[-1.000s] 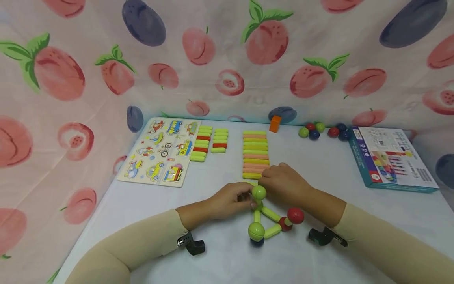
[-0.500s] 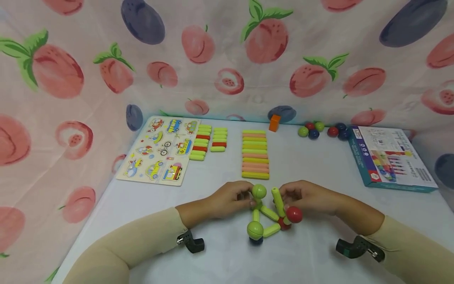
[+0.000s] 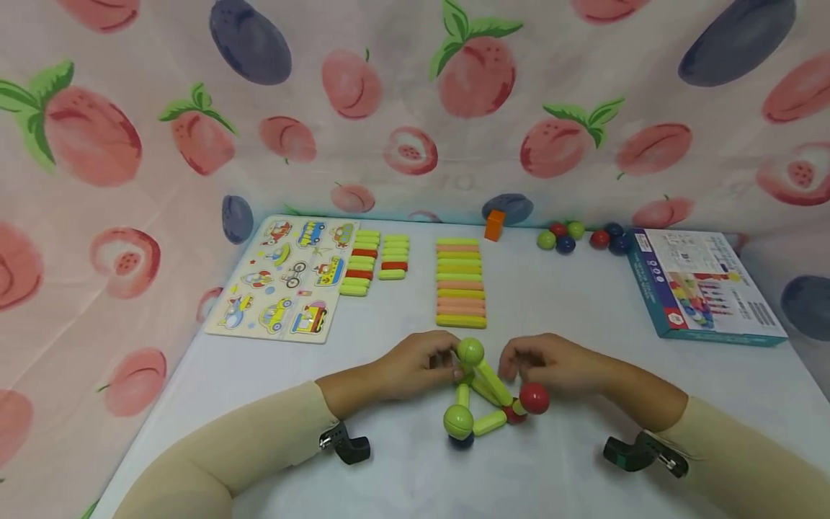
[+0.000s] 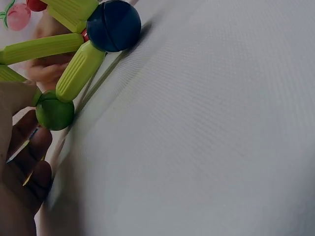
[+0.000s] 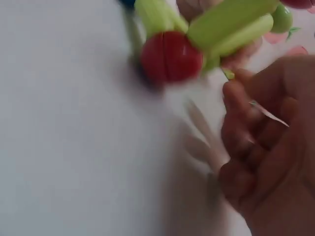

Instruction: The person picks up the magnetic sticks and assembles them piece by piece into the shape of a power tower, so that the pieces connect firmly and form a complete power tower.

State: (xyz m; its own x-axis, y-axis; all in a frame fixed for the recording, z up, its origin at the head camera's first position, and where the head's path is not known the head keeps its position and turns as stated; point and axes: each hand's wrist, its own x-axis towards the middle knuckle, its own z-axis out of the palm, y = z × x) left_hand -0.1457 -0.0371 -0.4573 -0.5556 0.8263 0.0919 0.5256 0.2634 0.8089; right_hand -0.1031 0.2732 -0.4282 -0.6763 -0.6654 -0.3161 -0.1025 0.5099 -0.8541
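The model (image 3: 489, 423), a three-cornered frame of green rods and coloured balls, stands on the counter (image 3: 402, 468) between the person's hands. At its near corner a green ball (image 3: 458, 422) sits above a blue ball (image 3: 462, 440); at its right corner a raised red ball (image 3: 534, 398) juts outward from a lower red ball (image 3: 515, 411). The far corner is topped by another green ball (image 3: 470, 351), from which a sloping rod (image 3: 496, 383) runs down toward the red corner; whether both its ends are seated cannot be told.

The left hand (image 3: 415, 367) grips the model's far corner with thumb and fingers, probably to steady it. The right hand (image 3: 554, 364) is just beside the model's right side, fingers loosely bent with nothing visible in them, near enough to reach the sloping rod. Blur hides its exact fingertip contact.

Straight beyond the model, yellow, green and pink sticks (image 3: 461, 285) lie side by side. Beyond it to the left are two rows of green and red rods (image 3: 394, 256) and a puzzle board (image 3: 279, 281); these ordered rows seem meant for easy picking. Beyond it to the right lie loose balls (image 3: 565, 245), apparently spare pieces, and a box (image 3: 707, 288).
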